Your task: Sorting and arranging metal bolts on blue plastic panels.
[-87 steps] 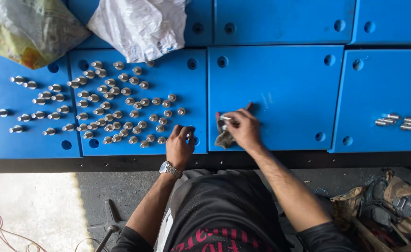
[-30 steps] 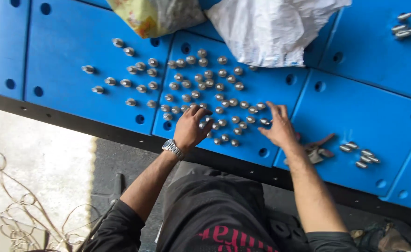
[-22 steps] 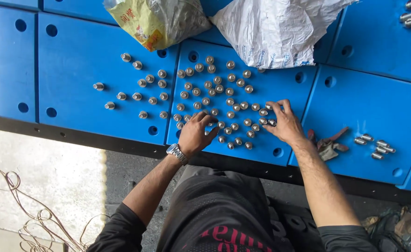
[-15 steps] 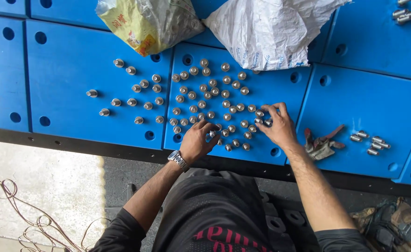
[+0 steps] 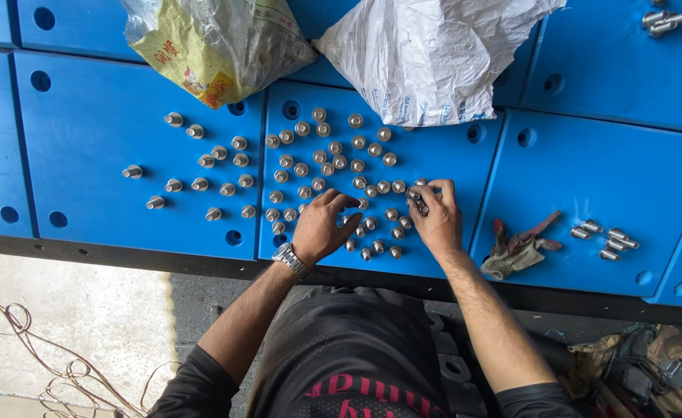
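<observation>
Nearest the person, both hands work among the metal bolts (image 5: 321,162) standing on the blue panel (image 5: 116,147). The left hand (image 5: 319,226) rests curled over several bolts; what it holds I cannot tell. The right hand (image 5: 436,217) pinches a few bolts at the cluster's right edge. Beyond the cluster lies a white bag (image 5: 434,58).

Bench (image 5: 604,166): blue panels set edge to edge, round holes near their corners.
Middle: many short metal bolts (image 5: 333,166) spread out, standing on end.
Right: a few more bolts (image 5: 606,238), beside a worn glove (image 5: 517,249).
Far edge: yellow plastic bag (image 5: 217,46), white sack (image 5: 434,54).
</observation>
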